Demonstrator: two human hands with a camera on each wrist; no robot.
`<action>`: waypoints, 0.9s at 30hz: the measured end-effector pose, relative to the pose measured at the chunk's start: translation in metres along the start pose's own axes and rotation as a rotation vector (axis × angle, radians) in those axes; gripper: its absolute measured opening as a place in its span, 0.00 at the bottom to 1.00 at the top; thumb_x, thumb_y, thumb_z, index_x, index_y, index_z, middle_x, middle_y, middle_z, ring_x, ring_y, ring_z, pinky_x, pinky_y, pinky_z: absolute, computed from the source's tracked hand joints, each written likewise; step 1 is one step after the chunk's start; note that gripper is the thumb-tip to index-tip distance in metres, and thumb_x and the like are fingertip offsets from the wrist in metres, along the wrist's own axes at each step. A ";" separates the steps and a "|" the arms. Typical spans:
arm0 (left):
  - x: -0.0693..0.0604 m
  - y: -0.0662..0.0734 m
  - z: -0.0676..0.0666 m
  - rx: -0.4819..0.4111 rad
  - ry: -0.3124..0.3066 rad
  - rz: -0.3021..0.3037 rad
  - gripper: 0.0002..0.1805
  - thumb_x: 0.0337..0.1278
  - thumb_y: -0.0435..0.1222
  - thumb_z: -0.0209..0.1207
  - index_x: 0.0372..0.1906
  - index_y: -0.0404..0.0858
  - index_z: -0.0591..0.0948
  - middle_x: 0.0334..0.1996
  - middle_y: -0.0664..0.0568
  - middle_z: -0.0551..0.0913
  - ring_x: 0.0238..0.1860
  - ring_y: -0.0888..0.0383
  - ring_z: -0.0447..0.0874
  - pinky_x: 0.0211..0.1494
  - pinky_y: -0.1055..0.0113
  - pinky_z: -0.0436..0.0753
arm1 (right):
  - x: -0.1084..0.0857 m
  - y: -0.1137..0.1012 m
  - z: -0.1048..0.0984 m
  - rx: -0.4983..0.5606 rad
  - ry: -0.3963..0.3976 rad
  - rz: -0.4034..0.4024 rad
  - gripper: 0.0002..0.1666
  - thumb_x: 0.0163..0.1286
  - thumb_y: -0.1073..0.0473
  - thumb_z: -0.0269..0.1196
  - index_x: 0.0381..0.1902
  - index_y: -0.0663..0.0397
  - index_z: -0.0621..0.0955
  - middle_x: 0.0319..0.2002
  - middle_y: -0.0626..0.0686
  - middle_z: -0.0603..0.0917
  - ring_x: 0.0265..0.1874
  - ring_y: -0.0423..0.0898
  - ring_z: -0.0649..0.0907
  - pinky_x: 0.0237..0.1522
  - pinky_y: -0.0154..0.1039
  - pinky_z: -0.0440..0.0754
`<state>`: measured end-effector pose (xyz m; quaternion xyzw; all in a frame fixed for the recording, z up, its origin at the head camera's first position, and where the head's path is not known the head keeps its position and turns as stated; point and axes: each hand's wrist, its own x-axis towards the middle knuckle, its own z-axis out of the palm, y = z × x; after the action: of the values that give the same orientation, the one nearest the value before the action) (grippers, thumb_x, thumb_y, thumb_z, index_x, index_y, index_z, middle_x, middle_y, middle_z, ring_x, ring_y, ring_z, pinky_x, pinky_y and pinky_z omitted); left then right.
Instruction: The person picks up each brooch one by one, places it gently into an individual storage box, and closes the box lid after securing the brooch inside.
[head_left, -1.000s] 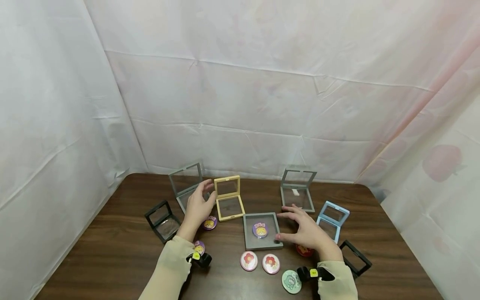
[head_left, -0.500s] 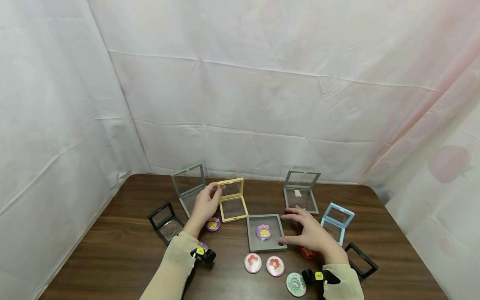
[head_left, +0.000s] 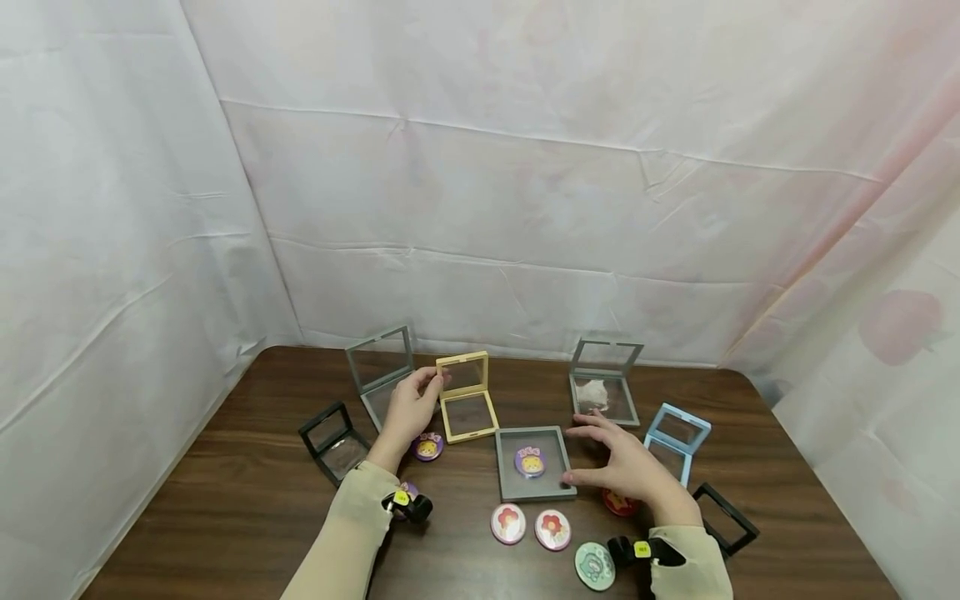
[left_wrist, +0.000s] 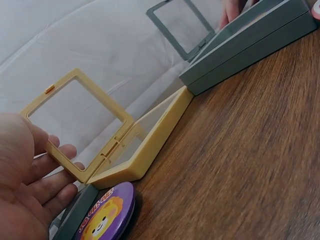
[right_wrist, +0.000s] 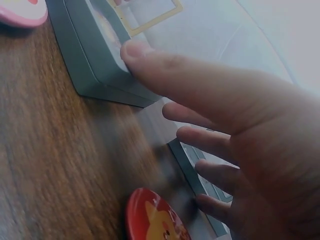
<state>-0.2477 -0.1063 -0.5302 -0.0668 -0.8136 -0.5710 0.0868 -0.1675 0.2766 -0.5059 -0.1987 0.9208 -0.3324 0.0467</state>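
Head view: the yellow frame point(head_left: 465, 394) is seen near the middle of the wooden table point(head_left: 225, 483), its lid raised and its base laid flat. The left edge of the lid is pinched by the left hand point(head_left: 408, 408), thumb on one side and fingertips behind; in the left wrist view the fingers are seen past the same edge. The near right corner of the base is set right at a corner of the closed grey frame point(head_left: 536, 496); whether they touch cannot be told. Through the grey frame's window a purple badge point(head_left: 531, 462) is shown.

The right hand point(head_left: 626, 460) is spread wide, nothing being held; its thumb is laid at the grey frame's right edge, the fingers being kept apart from it. A red badge point(head_left: 619, 502) is partly covered by this hand.

Beside the left hand, another purple badge point(head_left: 428, 447) is seen below the yellow frame. Two flower badges point(head_left: 508, 524) and a green badge point(head_left: 596, 567) are laid nearer the person. Raised lids are also seen on two open grey frames point(head_left: 600, 374), a blue frame point(head_left: 670, 445) and the left-hand black frame point(head_left: 335, 442). The table is backed by white cloth point(head_left: 487, 208).
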 end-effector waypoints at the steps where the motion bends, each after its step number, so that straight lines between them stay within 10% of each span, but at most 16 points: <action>1: 0.000 0.000 0.000 -0.003 -0.002 0.000 0.16 0.86 0.38 0.56 0.63 0.35 0.87 0.55 0.46 0.92 0.60 0.46 0.90 0.64 0.46 0.86 | 0.000 0.000 -0.001 -0.001 0.002 0.001 0.43 0.62 0.36 0.82 0.69 0.48 0.85 0.80 0.61 0.72 0.83 0.73 0.58 0.71 0.81 0.63; 27: 0.000 -0.003 0.007 -0.072 -0.005 -0.008 0.17 0.86 0.38 0.57 0.64 0.32 0.86 0.56 0.45 0.92 0.61 0.47 0.90 0.68 0.46 0.83 | -0.022 0.001 -0.028 -0.059 0.108 -0.004 0.35 0.70 0.44 0.78 0.68 0.55 0.84 0.68 0.60 0.84 0.69 0.68 0.80 0.65 0.71 0.78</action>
<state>-0.2488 -0.1003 -0.5354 -0.0680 -0.7931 -0.6000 0.0799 -0.1536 0.3024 -0.4856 -0.1837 0.9310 -0.3154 -0.0096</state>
